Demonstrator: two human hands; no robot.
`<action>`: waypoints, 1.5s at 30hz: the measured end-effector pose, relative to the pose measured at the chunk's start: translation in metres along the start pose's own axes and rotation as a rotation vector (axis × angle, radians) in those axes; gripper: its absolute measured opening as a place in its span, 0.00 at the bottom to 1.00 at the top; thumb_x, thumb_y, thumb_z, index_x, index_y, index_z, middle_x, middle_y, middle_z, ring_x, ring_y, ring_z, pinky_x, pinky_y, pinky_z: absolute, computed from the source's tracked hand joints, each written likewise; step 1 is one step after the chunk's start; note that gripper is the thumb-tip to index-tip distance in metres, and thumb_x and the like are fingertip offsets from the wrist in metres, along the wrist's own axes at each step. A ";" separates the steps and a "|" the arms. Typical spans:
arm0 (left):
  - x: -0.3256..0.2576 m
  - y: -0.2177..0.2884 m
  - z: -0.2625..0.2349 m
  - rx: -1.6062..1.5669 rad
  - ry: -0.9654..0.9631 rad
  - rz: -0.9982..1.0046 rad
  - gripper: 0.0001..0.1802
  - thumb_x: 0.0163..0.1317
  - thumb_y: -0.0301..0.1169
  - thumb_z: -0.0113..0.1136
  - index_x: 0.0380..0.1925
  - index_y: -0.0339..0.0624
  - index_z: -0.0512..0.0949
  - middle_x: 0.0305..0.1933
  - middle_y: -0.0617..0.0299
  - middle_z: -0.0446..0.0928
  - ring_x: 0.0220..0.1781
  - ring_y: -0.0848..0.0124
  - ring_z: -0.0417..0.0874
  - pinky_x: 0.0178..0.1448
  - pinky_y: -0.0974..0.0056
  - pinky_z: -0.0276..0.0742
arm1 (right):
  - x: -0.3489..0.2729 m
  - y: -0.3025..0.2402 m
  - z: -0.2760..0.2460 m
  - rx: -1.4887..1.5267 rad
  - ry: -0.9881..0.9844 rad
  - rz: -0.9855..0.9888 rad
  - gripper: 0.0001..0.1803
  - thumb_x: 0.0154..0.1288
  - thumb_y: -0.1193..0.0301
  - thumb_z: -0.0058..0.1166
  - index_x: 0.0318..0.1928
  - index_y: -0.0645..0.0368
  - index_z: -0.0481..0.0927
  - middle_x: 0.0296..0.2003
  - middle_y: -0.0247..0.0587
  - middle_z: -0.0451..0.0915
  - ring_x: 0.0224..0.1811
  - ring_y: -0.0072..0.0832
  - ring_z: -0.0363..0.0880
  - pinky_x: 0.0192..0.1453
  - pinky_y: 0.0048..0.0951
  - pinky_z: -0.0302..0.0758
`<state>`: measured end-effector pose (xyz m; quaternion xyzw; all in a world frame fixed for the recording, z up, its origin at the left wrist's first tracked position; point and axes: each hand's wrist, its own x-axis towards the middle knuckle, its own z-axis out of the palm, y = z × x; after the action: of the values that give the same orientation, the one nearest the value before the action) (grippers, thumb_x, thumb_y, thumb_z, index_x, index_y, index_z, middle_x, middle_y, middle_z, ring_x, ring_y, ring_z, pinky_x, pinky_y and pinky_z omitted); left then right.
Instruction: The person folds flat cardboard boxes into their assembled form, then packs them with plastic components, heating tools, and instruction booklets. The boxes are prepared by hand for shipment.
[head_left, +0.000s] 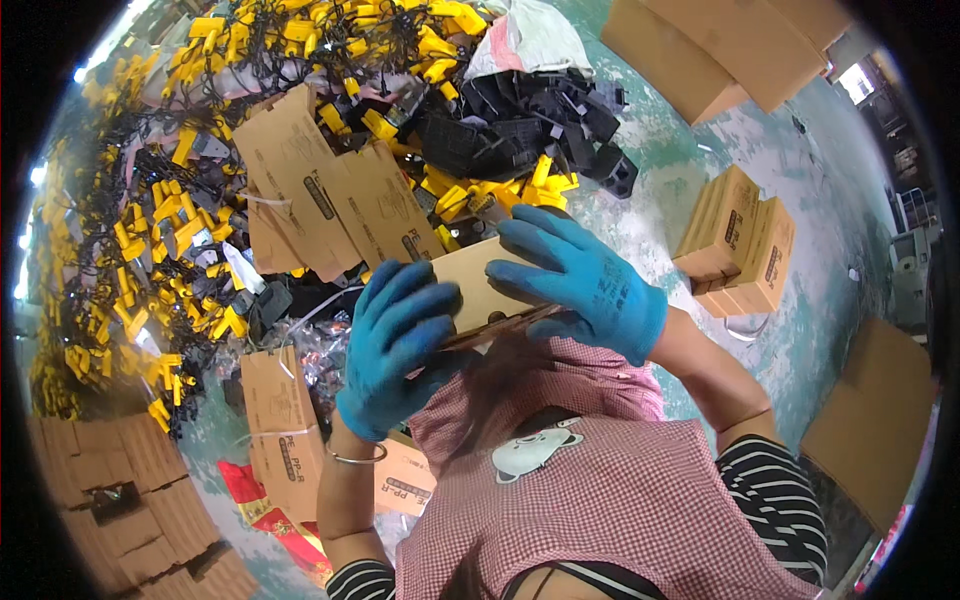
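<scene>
Between my two gloved hands is a small brown cardboard box [475, 285], held above my lap. My left hand [400, 335], in a blue work glove, grips the box's left end with its fingers curled over the top. My right hand [583, 283], in a matching glove, clasps the right end, fingers laid across the upper face and thumb underneath. Just beyond the box lie flattened printed cartons [335, 200] on the heap. Whatever the box contains is hidden.
A large heap of yellow-handled tools with black cords [180, 220] spreads to the left and ahead. Black plastic cases [520, 125] and a white sack [530, 40] lie ahead. Closed boxes [735, 240] are stacked at right; more cartons [140, 500] stand at lower left.
</scene>
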<state>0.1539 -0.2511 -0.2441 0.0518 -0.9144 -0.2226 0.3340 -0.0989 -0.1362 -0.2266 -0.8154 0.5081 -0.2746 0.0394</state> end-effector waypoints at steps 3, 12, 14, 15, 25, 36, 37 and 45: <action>-0.033 0.009 0.027 0.233 0.112 0.111 0.15 0.53 0.27 0.69 0.41 0.43 0.79 0.57 0.53 0.81 0.63 0.50 0.79 0.69 0.42 0.71 | -0.017 0.001 0.020 -0.120 0.035 0.012 0.29 0.59 0.58 0.62 0.61 0.47 0.75 0.64 0.54 0.68 0.67 0.54 0.68 0.68 0.51 0.68; -0.016 -0.003 0.039 0.166 0.049 -0.012 0.11 0.57 0.23 0.65 0.40 0.41 0.78 0.57 0.54 0.81 0.64 0.48 0.77 0.70 0.42 0.67 | -0.049 -0.023 0.048 -0.360 0.350 0.039 0.15 0.47 0.70 0.66 0.40 0.45 0.87 0.44 0.32 0.82 0.49 0.36 0.81 0.53 0.42 0.80; 0.005 0.009 0.041 0.117 0.099 -0.260 0.15 0.58 0.23 0.64 0.47 0.39 0.79 0.57 0.53 0.79 0.63 0.51 0.76 0.69 0.51 0.68 | -0.060 -0.041 0.058 -0.351 0.361 0.107 0.16 0.47 0.69 0.67 0.40 0.45 0.87 0.43 0.31 0.83 0.46 0.35 0.82 0.50 0.39 0.80; 0.008 0.004 0.046 0.108 0.084 -0.265 0.15 0.58 0.23 0.64 0.47 0.39 0.79 0.57 0.53 0.79 0.63 0.51 0.76 0.69 0.51 0.68 | -0.063 -0.047 0.063 -0.351 0.372 0.159 0.16 0.46 0.69 0.67 0.41 0.46 0.87 0.42 0.30 0.83 0.44 0.33 0.82 0.48 0.37 0.80; 0.017 0.005 0.069 -0.045 0.021 -0.375 0.16 0.67 0.29 0.56 0.54 0.39 0.79 0.54 0.50 0.78 0.58 0.55 0.78 0.65 0.58 0.71 | -0.054 -0.091 0.085 1.315 0.678 1.208 0.10 0.69 0.72 0.63 0.45 0.64 0.78 0.37 0.38 0.84 0.36 0.25 0.84 0.41 0.23 0.81; 0.014 0.007 0.073 -0.058 0.087 -0.369 0.15 0.65 0.29 0.58 0.52 0.46 0.79 0.49 0.53 0.79 0.52 0.53 0.76 0.59 0.53 0.68 | -0.041 -0.090 0.071 1.395 0.670 1.269 0.12 0.67 0.75 0.64 0.42 0.67 0.74 0.35 0.45 0.84 0.33 0.30 0.87 0.40 0.29 0.86; 0.013 0.006 0.073 -0.061 0.088 -0.371 0.15 0.65 0.29 0.58 0.52 0.46 0.79 0.49 0.53 0.79 0.52 0.53 0.76 0.59 0.53 0.68 | -0.041 -0.091 0.071 1.352 0.654 1.267 0.12 0.67 0.75 0.64 0.42 0.67 0.74 0.34 0.45 0.84 0.33 0.30 0.87 0.39 0.28 0.86; 0.011 0.008 0.069 0.003 0.030 -0.357 0.17 0.64 0.30 0.59 0.54 0.45 0.78 0.51 0.51 0.77 0.51 0.52 0.75 0.58 0.53 0.67 | -0.029 -0.091 0.067 1.346 0.694 1.347 0.13 0.66 0.75 0.64 0.43 0.69 0.74 0.36 0.47 0.84 0.33 0.30 0.87 0.41 0.28 0.86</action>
<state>0.1019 -0.2209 -0.2806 0.2171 -0.8859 -0.2764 0.3028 -0.0021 -0.0827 -0.2641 -0.0426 0.5853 -0.6463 0.4878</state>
